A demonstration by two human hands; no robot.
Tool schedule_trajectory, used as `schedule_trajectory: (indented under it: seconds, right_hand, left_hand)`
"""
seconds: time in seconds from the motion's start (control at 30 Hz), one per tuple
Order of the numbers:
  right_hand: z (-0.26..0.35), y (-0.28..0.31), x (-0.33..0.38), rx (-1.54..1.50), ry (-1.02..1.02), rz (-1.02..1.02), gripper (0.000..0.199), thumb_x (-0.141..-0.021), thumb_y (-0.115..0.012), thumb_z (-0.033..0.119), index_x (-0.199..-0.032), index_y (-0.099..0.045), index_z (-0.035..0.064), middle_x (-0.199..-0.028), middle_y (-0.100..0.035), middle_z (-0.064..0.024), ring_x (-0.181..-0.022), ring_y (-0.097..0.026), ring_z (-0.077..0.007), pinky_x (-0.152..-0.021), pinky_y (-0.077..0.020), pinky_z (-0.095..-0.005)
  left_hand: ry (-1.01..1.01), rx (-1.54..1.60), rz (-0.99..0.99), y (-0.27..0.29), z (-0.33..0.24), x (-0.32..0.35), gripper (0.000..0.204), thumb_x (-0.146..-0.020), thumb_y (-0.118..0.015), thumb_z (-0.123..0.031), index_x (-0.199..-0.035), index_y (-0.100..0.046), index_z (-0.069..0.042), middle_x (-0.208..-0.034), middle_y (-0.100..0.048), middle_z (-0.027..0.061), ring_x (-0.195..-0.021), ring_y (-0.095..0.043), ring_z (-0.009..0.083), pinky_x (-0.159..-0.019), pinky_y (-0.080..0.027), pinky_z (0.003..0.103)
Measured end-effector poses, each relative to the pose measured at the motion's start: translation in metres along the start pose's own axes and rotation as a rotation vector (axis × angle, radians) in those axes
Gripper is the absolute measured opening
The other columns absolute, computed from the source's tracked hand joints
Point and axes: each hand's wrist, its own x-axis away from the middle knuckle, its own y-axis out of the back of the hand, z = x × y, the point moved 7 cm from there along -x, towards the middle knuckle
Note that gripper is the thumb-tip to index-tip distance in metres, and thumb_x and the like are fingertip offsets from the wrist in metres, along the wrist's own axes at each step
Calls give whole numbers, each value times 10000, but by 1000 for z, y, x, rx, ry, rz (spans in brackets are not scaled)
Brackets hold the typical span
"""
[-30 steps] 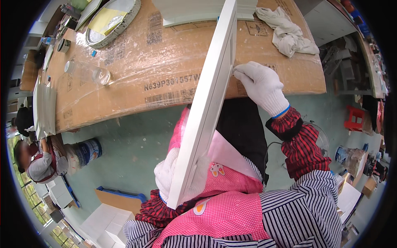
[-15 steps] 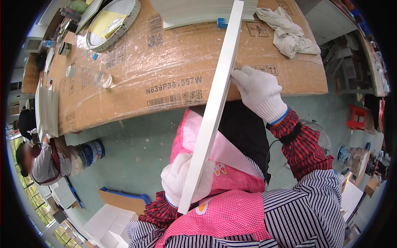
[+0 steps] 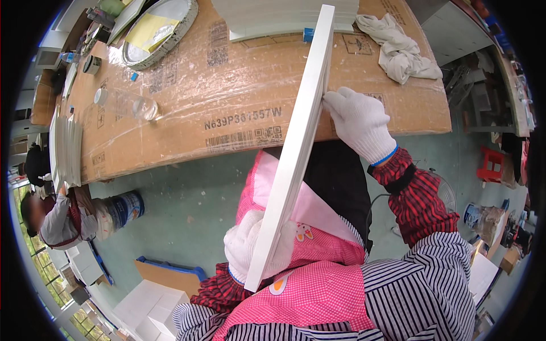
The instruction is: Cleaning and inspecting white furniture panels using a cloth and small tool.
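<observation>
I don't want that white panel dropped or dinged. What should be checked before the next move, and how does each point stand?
1. Left hand grips the panel's near end: ok.
2. Right hand touches its right edge midway: ok.
3. Both gloves on: ok.
4. Far end clear of the white stack: cannot tell, they overlap in view.
5. Rag apart from panel: ok.
6. Bench space beside panel: ok.

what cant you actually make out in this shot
- Head view: the left hand is mostly behind the white panel, so its grip is hidden.
- The right hand fingertips sit behind the panel's edge.
- The panel's broad face is edge-on.
- The white stack on the cardboard-covered table is cut off by the top edge.
</observation>
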Motion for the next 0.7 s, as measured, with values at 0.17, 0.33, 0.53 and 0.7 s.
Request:
schedule_trajectory:
  seconds: [0.17,0.33,0.53,0.7]
  right_hand:
    - [13,3,12,-115,0,74,154,-987,-628,211,-1075,-710,113,-901,-662,-117,-823,-688,-358,-713,-549,-457]
    - [-13,-2,-6,-129,-51,29,181,-987,-631,236,-1056,-744,113,-945,-693,-113,-870,-699,-355,-740,-559,-448]
    - [7,-1,0,31,0,47,130,-988,-607,190,-1057,-687,114,-877,-648,-119,-815,-691,-350,-683,-551,-458]
    - [41,1,28,79,81,73,134,-911,-623,135,-1043,-626,112,-822,-597,-92,-744,-685,-314,-606,-548,-440]
  left_hand:
    - [2,-16,-15,3,3,-1,242,-764,-826,-129,-966,-717,-54,-762,-626,86,-497,-624,273,-454,-495,354]
    - [-35,17,-53,6,0,-4,252,-767,-825,-127,-974,-708,-45,-771,-622,98,-502,-623,281,-454,-493,357]
    - [85,-18,-5,-14,29,25,247,-766,-825,-131,-956,-695,-44,-755,-593,94,-485,-595,290,-455,-484,363]
    - [110,-42,77,-14,25,16,239,-777,-820,-154,-938,-682,-45,-750,-581,91,-483,-589,298,-453,-475,368]
